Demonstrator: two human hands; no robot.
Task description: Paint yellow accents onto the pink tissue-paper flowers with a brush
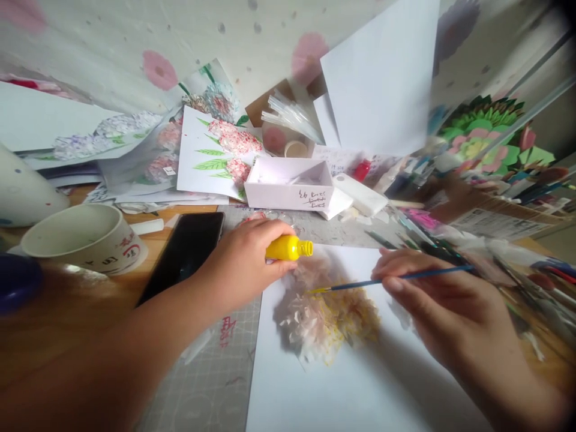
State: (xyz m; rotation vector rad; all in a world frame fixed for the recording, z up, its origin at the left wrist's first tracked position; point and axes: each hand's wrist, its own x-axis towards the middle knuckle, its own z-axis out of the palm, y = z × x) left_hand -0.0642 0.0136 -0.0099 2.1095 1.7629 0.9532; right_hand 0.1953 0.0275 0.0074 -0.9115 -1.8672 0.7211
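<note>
My left hand (249,258) is wrapped round a small yellow paint bottle (288,248), which is tipped sideways with its uncapped mouth facing right. In my right hand (432,300) a thin blue paintbrush (360,284) is pinched between thumb and fingers. Yellow paint coats the brush tip, which is over the paper flowers (310,327); I cannot tell whether it touches them. These ruffled white and pale pink blooms have yellow petal edges on their right side. They lie on a white sheet of paper (306,396).
A black phone (184,252) and a paper cup (85,240) are at the left. Behind my hands stand a white box (288,195) and a card with red-edged flowers (202,156). Brushes and tools crowd the right, beside a cardboard box (495,222). A grey cutting mat (202,384) lies beneath the sheet.
</note>
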